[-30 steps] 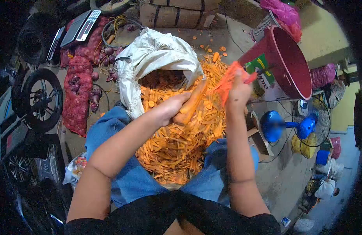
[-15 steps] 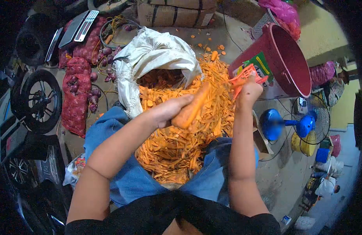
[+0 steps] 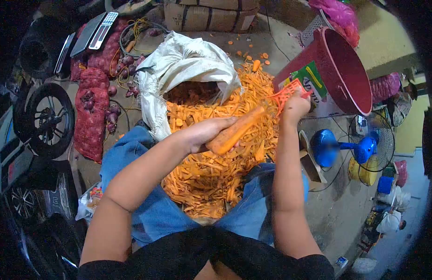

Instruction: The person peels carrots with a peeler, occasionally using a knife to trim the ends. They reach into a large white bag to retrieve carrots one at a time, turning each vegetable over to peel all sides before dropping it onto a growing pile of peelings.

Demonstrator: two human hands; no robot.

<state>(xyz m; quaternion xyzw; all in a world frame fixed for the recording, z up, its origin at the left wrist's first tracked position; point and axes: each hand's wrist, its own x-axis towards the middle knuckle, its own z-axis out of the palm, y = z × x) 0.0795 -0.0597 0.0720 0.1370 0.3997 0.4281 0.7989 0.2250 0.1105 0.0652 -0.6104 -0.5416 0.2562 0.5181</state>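
**Two hands [image 3: 204,135], one carrot [image 3: 237,130], bare concrete floor [image 3: 337,210]**

Sits low, blue-jeaned knees [image 3: 127,158] spread either side of a deep heap of orange peelings [image 3: 211,182] at the centre of the frame. Holds the carrot in the left hand, fingers clamped round its thick end, tip slanting up to the right above the heap. Grips an orange-red peeler [image 3: 286,93] in the right hand [image 3: 295,108], fingers closed on its handle, blade just at the carrot's tip.

Grey, stained concrete underfoot, scattered with carrot bits near the top of the frame. Above the heap, a white woven sack [image 3: 188,65], mouth open and full of carrots. Upper left: red mesh bags of onions [image 3: 92,112], a weighing scale [image 3: 95,30] laid over them, and a motorbike wheel [image 3: 50,119] at the left edge. Top centre: strapped cardboard cartons [image 3: 206,14]. Upper right: a big red bucket [image 3: 349,70] tipped on its side, a pink bag [image 3: 337,14] beyond it. Right of centre: a blue fan [image 3: 346,149] on the floor. Lower right, well apart: another person [image 3: 391,224], crouched.

Writing: a green and yellow packet [image 3: 310,79] against the bucket, dark letters across it, partly hidden by the peeler and not legible. Scale keypad too small to read.
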